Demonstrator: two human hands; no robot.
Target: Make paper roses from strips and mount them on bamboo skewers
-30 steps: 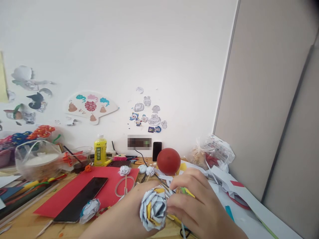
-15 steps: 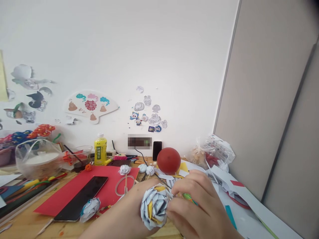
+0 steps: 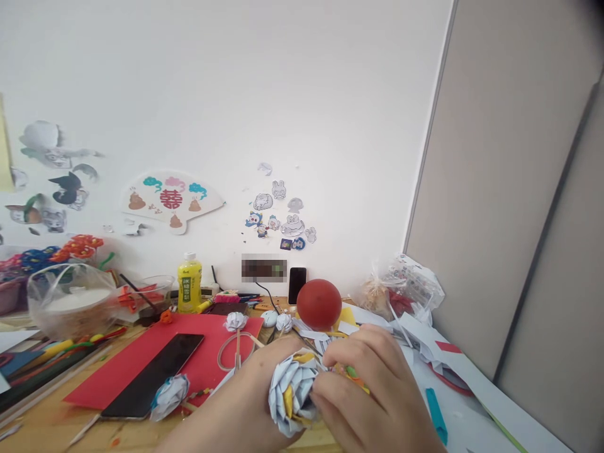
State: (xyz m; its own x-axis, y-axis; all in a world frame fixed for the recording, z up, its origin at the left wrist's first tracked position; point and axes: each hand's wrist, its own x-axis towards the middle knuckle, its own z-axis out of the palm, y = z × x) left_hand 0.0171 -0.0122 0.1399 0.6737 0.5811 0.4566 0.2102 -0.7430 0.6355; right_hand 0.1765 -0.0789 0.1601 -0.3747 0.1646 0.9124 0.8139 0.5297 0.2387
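A paper flower (image 3: 293, 393) with layered white and yellow petals is held at the bottom centre. My left hand (image 3: 264, 384) is closed behind and below it; the bloom hides most of those fingers. On the flower's right edge, the bent fingers of my right hand (image 3: 372, 390) pinch the petals. Beyond the left wrist, another white paper flower (image 3: 236, 322) stands on a stick over a red sheet (image 3: 212, 327). A white-and-blue paper flower (image 3: 170, 396) lies by the dark phone (image 3: 155, 377).
A red balloon (image 3: 319, 304) sits behind my hands, near an upright phone (image 3: 297, 285). The yellow drink bottle (image 3: 189, 284) and a clear plastic bag (image 3: 70, 302) stand at left. White paper sheets (image 3: 472, 415) and a teal strip (image 3: 436, 415) lie at right.
The paper flower has turned a little, its face swinging right toward my right hand. My right hand has shifted slightly left and its fingertips stay at the petals.
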